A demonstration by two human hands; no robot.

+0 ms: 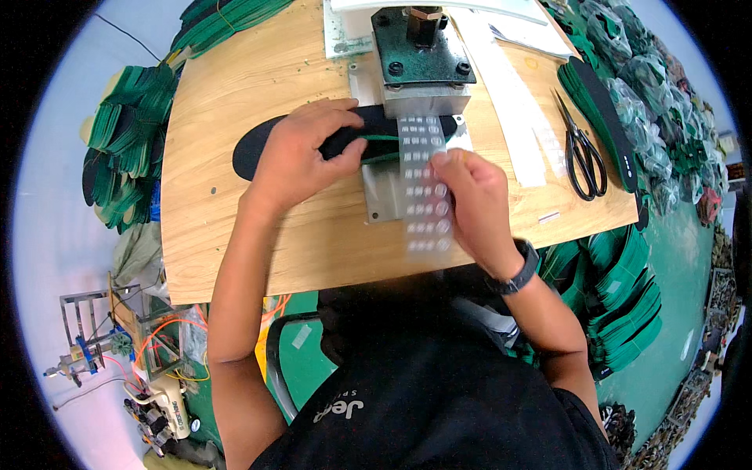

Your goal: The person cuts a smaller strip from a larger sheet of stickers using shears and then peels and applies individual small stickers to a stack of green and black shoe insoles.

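A: What did the person's left hand (pixel 301 153) have hold of at the wood-grain table (pixel 313 251)?

B: It was clamped on a long, round-ended black insole with green edges (pixel 252 150), the thumb at the near edge and the fingers over the far side

A: And the right hand (pixel 474 196)?

B: Its thumb and curled fingers were pressed together on the right edge of a long, translucent strip with rows of whitish marks (pixel 423 211)

A: Where did the insole lie?

B: Crosswise, its right part above a flat silver metal plate (pixel 382 192) and just before a bolted press head of black plate and silver block (pixel 427 98). The strip crossed in front of the insole's right part; whether its top passed under the block could not be told

A: What lay nearby?

B: To the right, long white paper strips (pixel 501 102), 1 pair of black-handled scissors (pixel 580 157) and a curved stack of black-and-green insoles (pixel 599 117)
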